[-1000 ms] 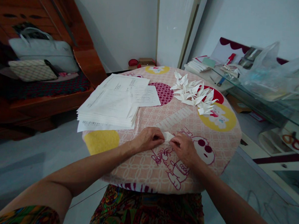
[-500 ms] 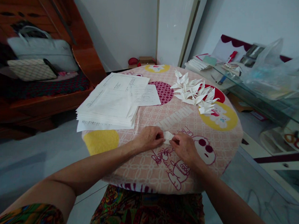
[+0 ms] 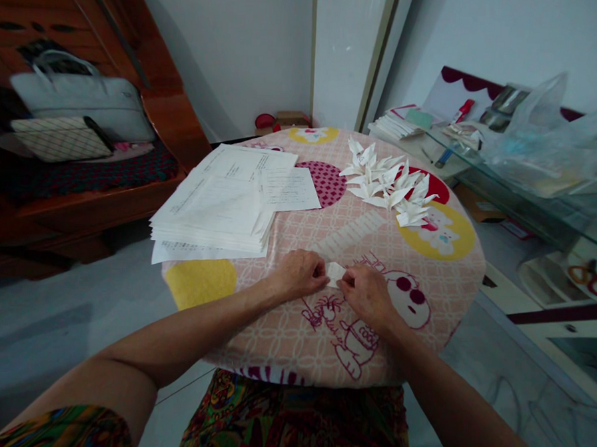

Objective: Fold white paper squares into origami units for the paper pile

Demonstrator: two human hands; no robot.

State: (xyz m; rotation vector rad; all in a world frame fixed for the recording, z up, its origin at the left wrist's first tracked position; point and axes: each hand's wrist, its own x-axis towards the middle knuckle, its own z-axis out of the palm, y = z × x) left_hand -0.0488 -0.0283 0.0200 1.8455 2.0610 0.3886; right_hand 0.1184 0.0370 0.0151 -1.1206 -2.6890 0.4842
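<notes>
Between my two hands, low over the near middle of the round table, is a small folded piece of white paper (image 3: 334,273). My left hand (image 3: 302,274) pinches its left edge and my right hand (image 3: 368,290) pinches its right side. The fingertips of both hands are partly hidden behind the knuckles. Beyond the right hand, a cluster of several folded white paper cranes (image 3: 388,181) rests on the cloth. To the left lies a stack of printed paper sheets (image 3: 214,206), with a smaller printed sheet (image 3: 293,190) at its right side.
A patterned pink cloth (image 3: 283,329) covers the table. At the right, a glass shelf (image 3: 530,195) carries a plastic bag (image 3: 527,149) and papers; scissors (image 3: 590,276) lie lower down. Bags (image 3: 89,106) sit on a wooden bench (image 3: 168,123) at the left.
Both hands stay almost in place, still gripping the folded paper. The right fingers have shifted very slightly left along it.
</notes>
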